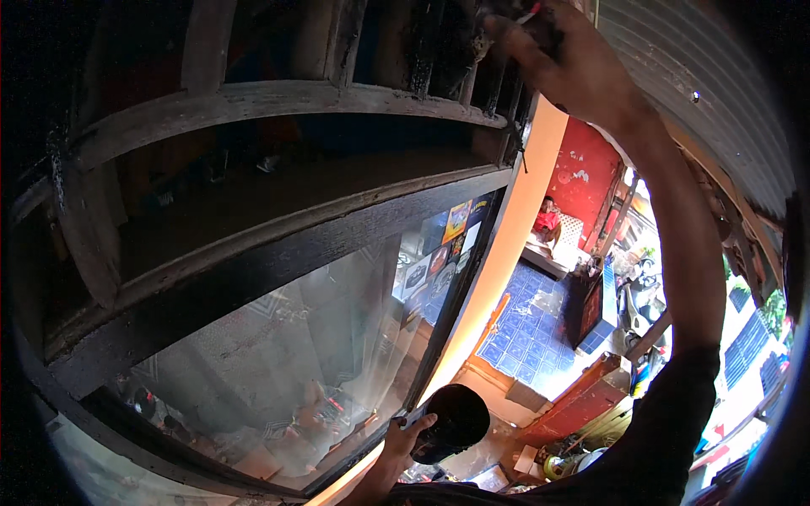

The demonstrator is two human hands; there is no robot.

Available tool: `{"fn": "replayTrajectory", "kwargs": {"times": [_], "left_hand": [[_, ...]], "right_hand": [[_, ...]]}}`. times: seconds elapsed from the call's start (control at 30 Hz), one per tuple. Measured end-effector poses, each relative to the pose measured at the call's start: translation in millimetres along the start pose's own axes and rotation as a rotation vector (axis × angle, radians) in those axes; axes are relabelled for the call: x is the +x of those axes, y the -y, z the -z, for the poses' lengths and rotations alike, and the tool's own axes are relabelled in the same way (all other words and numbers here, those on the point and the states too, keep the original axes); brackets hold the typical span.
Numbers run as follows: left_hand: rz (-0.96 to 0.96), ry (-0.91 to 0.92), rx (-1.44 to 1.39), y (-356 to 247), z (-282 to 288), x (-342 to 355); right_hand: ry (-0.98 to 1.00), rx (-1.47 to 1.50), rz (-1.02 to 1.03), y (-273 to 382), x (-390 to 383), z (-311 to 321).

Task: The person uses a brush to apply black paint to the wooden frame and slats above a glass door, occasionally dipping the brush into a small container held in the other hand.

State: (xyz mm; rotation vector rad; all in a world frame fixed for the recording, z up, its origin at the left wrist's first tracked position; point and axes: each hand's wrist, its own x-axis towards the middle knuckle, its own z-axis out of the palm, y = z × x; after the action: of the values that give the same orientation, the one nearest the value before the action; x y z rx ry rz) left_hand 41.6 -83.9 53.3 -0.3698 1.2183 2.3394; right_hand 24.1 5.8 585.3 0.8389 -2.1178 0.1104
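Low in the head view, my left hand [403,445] grips a dark round container [460,419] by its side, the thumb at its rim. The inside of the container looks black, so what it holds cannot be made out. My right arm reaches high up, and my right hand [582,72] is closed beside the end of a weathered wooden grille [295,97]. Something dark with a small red bit shows at its fingers, too shadowed to name. Under the grille runs a dark painted wooden beam [228,291].
Below the beam is a glass window [278,371] with curtains and stickers. An orange wall edge [472,312] stands beside it. Farther off, a person [548,221] sits on a seat by a blue tiled floor [527,325]. Corrugated roofing [709,84] hangs overhead on the right.
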Motion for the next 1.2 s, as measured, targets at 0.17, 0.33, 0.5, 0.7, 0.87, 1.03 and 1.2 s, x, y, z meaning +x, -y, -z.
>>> {"fn": "replayTrajectory", "kwargs": {"times": [0.17,0.33,0.5,0.7,0.87,1.03,1.2], "left_hand": [[-0.012,0.017,-0.053,5,2,9],[0.047,-0.062,0.027,5,0,14],[-0.068,0.087,-0.028,-1,-10,5],[0.028,-0.006,0.045,3,-12,7],[0.026,-0.014,0.078,20,-7,17],[0.047,-0.013,0.076,20,-5,20],[0.041,-0.037,0.143,12,-8,10]], "right_hand": [[-0.072,-0.421,0.336,-5,12,3],[-0.049,-0.329,0.538,-16,-10,-14],[-0.041,0.342,0.135,-26,-15,-12],[-0.151,-0.592,0.494,-29,8,6],[0.003,-0.327,0.575,-18,-15,-8],[-0.052,0.238,-0.045,-25,-14,-4],[-0.118,0.245,-0.118,-36,1,2]]}}
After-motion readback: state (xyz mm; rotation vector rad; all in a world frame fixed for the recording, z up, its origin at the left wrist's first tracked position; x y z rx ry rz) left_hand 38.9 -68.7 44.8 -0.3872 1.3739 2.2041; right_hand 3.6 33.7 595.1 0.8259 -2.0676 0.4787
